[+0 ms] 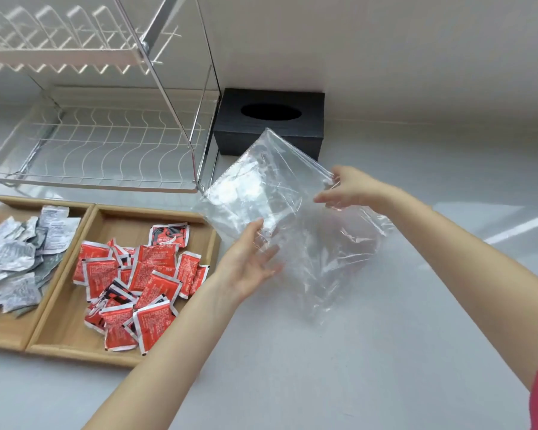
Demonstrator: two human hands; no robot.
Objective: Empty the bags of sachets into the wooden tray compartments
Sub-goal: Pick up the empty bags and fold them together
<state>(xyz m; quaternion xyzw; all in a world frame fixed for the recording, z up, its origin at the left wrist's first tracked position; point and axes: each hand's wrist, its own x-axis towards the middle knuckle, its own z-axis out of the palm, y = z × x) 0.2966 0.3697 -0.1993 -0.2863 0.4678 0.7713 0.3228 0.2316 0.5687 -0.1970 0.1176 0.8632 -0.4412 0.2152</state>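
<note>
A clear plastic bag (280, 193), with nothing inside it, hangs in the air to the right of the wooden tray (69, 346). My right hand (348, 187) pinches the bag's upper right edge. My left hand (249, 262) holds its lower left side, thumb on top and fingers spread underneath. The tray's right compartment holds a heap of several red sachets (137, 280). Its left compartment holds several silver sachets (19, 252).
A white wire dish rack (100, 144) stands behind the tray. A black tissue box (271, 122) sits against the wall beyond the bag. The grey countertop (354, 352) spreads out below and right of my hands.
</note>
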